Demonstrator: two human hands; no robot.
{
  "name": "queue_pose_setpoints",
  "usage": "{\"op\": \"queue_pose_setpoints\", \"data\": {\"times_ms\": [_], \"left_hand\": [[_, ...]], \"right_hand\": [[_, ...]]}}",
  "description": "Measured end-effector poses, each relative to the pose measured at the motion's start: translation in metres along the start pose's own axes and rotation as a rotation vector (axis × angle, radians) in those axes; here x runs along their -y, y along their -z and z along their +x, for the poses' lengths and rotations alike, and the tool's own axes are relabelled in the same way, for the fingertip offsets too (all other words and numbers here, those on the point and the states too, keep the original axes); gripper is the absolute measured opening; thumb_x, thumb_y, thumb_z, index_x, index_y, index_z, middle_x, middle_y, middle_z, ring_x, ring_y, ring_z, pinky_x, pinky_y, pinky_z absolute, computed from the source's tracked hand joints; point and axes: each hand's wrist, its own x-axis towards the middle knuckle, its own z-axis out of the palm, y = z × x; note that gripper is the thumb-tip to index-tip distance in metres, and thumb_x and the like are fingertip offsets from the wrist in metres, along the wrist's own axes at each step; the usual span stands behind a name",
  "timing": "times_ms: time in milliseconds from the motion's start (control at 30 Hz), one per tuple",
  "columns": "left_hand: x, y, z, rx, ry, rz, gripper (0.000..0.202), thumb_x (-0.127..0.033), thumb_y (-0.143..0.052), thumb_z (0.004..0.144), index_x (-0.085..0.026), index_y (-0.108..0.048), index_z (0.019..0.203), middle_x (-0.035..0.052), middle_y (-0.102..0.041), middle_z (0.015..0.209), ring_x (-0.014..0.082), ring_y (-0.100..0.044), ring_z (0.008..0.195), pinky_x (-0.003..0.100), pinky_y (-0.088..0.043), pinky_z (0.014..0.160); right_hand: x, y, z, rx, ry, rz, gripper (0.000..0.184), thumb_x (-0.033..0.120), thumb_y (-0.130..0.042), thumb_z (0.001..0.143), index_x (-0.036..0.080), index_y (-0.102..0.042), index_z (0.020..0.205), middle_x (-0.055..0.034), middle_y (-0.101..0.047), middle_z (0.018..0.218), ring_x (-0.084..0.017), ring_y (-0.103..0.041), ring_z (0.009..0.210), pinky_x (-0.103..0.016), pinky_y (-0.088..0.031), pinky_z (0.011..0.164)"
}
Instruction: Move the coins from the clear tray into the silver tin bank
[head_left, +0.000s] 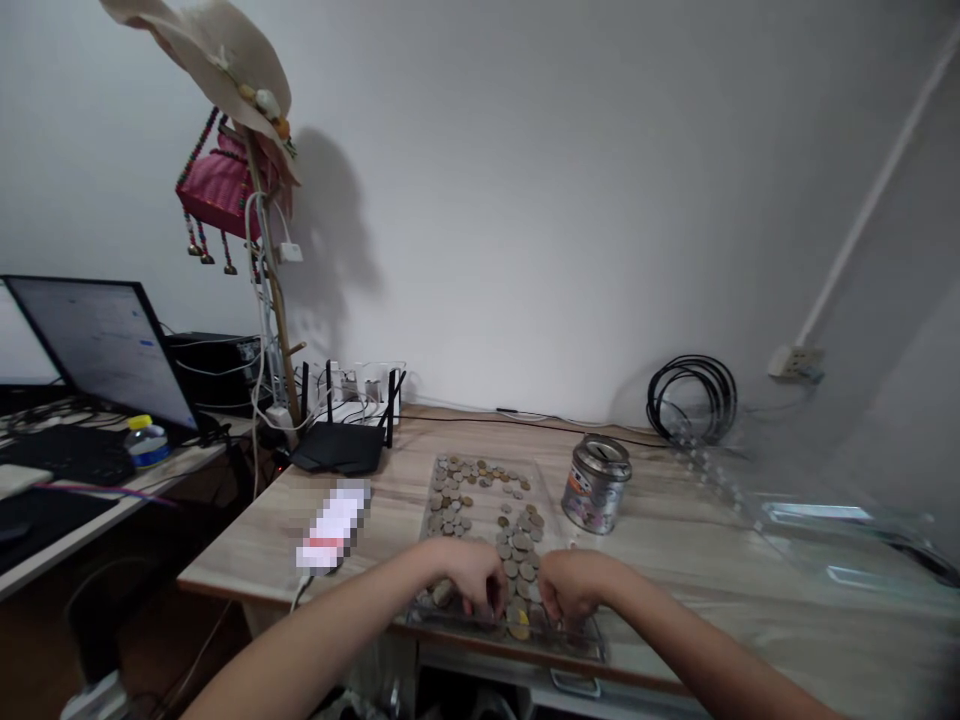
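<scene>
Many coins (520,540) lie spread over a clear shallow plastic tray (551,480) near the front of the desk. Over the tray's front left part is my left hand (474,572), its fingers curled downward and closed among the coins. My right hand (571,584) bends down at the front right of the tray, fingers closed near its rim. What either hand pinches, if anything, is hidden. One yellowish coin (518,618) shows between the hands. Behind and right of the tray stands a round metal coin tin (598,484), upright, with a slot in its lid.
A blurred-out phone (334,525) with a cable lies left of the tray. Farther back sits a black router (340,447) with antennas. A coiled black cable (691,398) leans on the wall beside a clear plastic box (817,515). A monitor (105,350) stands far left.
</scene>
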Motion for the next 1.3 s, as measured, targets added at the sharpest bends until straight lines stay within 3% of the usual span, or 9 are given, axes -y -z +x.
{"op": "queue_pose_setpoints", "data": {"times_ms": [167,300,367,500,700,800,933,1133,1300], "left_hand": [[0.010,0.018,0.019,-0.409,-0.010,-0.729,0.012,0.000,-0.057,0.058,-0.012,-0.056,0.061,-0.0043,-0.052,0.051,0.0067,-0.049,0.045,0.020,-0.043,0.049],[0.011,0.046,0.042,-0.557,0.052,-1.374,0.011,0.001,-0.053,0.065,-0.010,-0.053,0.066,-0.0003,-0.054,0.056,0.0064,-0.053,0.051,0.014,-0.044,0.051],[0.010,0.056,0.051,-0.604,0.070,-1.460,0.012,-0.002,-0.045,0.071,-0.011,-0.049,0.065,-0.0018,-0.049,0.051,0.0050,-0.049,0.045,0.013,-0.044,0.048],[0.010,0.066,0.062,-0.599,0.018,-1.519,0.016,-0.013,-0.037,0.078,-0.013,-0.047,0.066,-0.0025,-0.043,0.046,0.0050,-0.043,0.039,0.012,-0.039,0.040],[0.020,0.077,0.067,-0.427,-0.029,-1.628,0.020,-0.019,-0.037,0.077,-0.012,-0.050,0.065,0.0022,-0.047,0.047,0.0078,-0.045,0.039,0.012,-0.029,0.032],[0.022,0.087,0.063,-0.334,-0.017,-1.561,0.027,-0.024,-0.035,0.080,-0.012,-0.047,0.059,0.0008,-0.045,0.044,0.0033,-0.033,0.031,0.010,-0.017,0.029],[0.025,0.097,0.054,-0.256,-0.008,-1.492,0.029,-0.027,-0.035,0.081,-0.013,-0.043,0.057,-0.0039,-0.038,0.041,0.0006,-0.018,0.026,0.011,-0.006,0.028],[0.035,0.093,0.055,-0.356,0.002,-1.601,0.020,-0.021,-0.037,0.077,-0.013,-0.041,0.059,-0.0056,-0.034,0.044,0.0002,-0.019,0.029,0.010,-0.010,0.031],[0.039,0.089,0.057,-0.392,-0.037,-1.668,0.016,-0.021,-0.039,0.075,-0.014,-0.039,0.060,-0.0069,-0.030,0.047,0.0001,-0.018,0.030,0.010,-0.008,0.031]], "right_hand": [[-0.012,0.017,0.007,-0.230,-0.005,0.163,0.011,0.011,-0.062,0.048,0.018,-0.064,0.057,0.0050,-0.051,0.046,-0.008,-0.041,0.044,-0.020,-0.032,0.047],[-0.020,0.050,0.029,-0.533,0.087,0.486,0.010,0.020,-0.054,0.061,0.014,-0.063,0.064,0.0018,-0.056,0.053,-0.009,-0.045,0.051,-0.019,-0.032,0.048],[-0.020,0.062,0.046,-0.622,0.107,0.612,0.015,0.022,-0.053,0.064,0.013,-0.063,0.069,0.0002,-0.058,0.058,-0.009,-0.047,0.054,-0.019,-0.033,0.049],[-0.017,0.069,0.077,-0.661,0.098,0.642,0.016,0.020,-0.049,0.067,0.012,-0.063,0.065,-0.0003,-0.057,0.054,-0.009,-0.046,0.051,-0.019,-0.032,0.048],[-0.021,0.064,0.093,-0.652,0.129,0.619,0.029,0.025,-0.042,0.074,0.014,-0.061,0.055,-0.0011,-0.058,0.051,-0.011,-0.049,0.051,-0.020,-0.033,0.049],[-0.027,0.064,0.093,-0.792,0.144,0.568,0.031,0.028,-0.041,0.075,0.016,-0.062,0.055,-0.0033,-0.062,0.060,-0.014,-0.054,0.062,-0.022,-0.038,0.057],[-0.041,0.064,0.084,-1.071,-0.009,0.644,0.031,0.035,-0.041,0.075,0.017,-0.066,0.070,-0.0064,-0.067,0.073,-0.018,-0.056,0.068,-0.027,-0.041,0.062],[-0.079,0.068,0.028,-1.452,-0.404,0.481,0.034,0.039,-0.042,0.074,0.016,-0.066,0.083,-0.0090,-0.066,0.080,-0.020,-0.056,0.070,-0.029,-0.041,0.065],[-0.119,0.061,-0.006,-1.338,-0.859,0.429,0.029,0.041,-0.048,0.069,0.020,-0.067,0.074,-0.0097,-0.064,0.068,-0.020,-0.053,0.055,-0.029,-0.033,0.046]]}}
